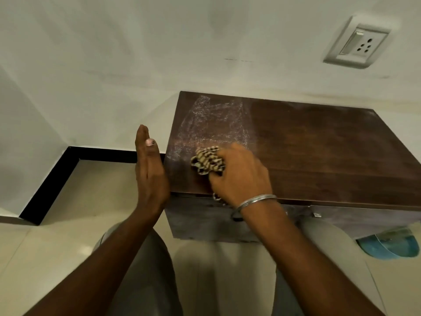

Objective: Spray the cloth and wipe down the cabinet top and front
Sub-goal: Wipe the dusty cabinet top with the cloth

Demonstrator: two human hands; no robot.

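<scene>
Right hand (239,176) sits near the middle of the frame, its fingers curled down over a bunched cloth (208,160) with a tan-and-dark striped pattern, pressing it onto the cabinet top (319,151). Cloth and hand lie toward the near left corner of that dark brown wooden top, and a little of the cloth hangs over the front edge beneath the wrist. A metal bangle (257,201) circles the right wrist. Pale, smeared streaks (211,119) cover the left part of the top beyond the cloth, while the right part looks darker and more even.

At centre left of the frame, the left hand (150,172) stands on edge with its fingers straight and pressed together, the thumb lying along them, holding nothing. It is just beside the cabinet's left edge; whether it touches the wood cannot be told.

Below the top, the cabinet front (205,222) shows as a greyish, dull panel in the lower middle. A white switch-and-socket plate (357,42) is fixed to the wall in the upper right. A blue object (389,245) lies at the lower right, partly hidden by the cabinet. Beige floor tiles (95,179) and a black skirting strip (52,179) fill the left.
</scene>
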